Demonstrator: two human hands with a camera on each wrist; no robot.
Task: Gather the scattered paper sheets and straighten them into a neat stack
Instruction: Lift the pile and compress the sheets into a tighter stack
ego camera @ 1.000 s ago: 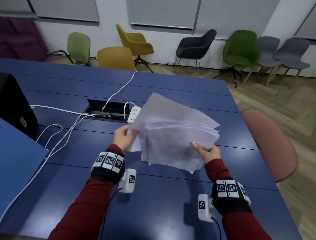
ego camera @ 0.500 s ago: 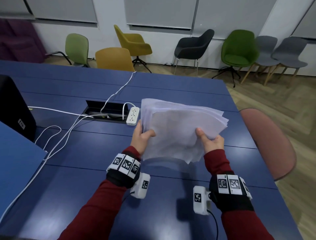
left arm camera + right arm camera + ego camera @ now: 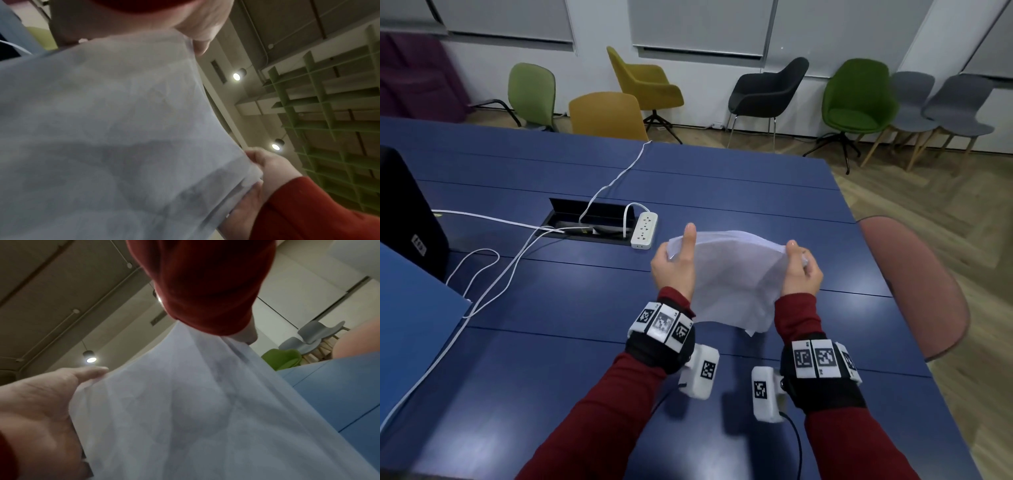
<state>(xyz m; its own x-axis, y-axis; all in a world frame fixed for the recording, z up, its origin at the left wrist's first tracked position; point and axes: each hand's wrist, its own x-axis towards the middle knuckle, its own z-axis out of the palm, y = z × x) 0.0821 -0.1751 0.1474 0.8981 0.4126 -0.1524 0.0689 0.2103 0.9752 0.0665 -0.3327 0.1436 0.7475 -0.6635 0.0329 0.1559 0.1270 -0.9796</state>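
A stack of white paper sheets [image 3: 732,274] stands nearly upright above the blue table [image 3: 551,342], bowed and held by its two side edges. My left hand [image 3: 676,263] grips the left edge, thumb up on the near face and fingers behind. On the right edge my right hand [image 3: 799,274] grips it the same way. A few sheet corners stick out at the bottom [image 3: 753,330]. In the left wrist view the paper [image 3: 113,129] fills the frame with the right hand [image 3: 269,168] at its far edge. The right wrist view shows the paper [image 3: 195,410] and the left hand [image 3: 41,402].
A white power strip [image 3: 643,229] lies just left of the sheets beside an open cable hatch [image 3: 589,222], with white cables [image 3: 493,274] trailing to the left. A black box [image 3: 407,212] stands at far left. A pink chair [image 3: 917,284] stands at the table's right edge.
The fanned, tilted sheets have been drawn together and turned more upright. Both hands moved to the side edges and came closer to each other.
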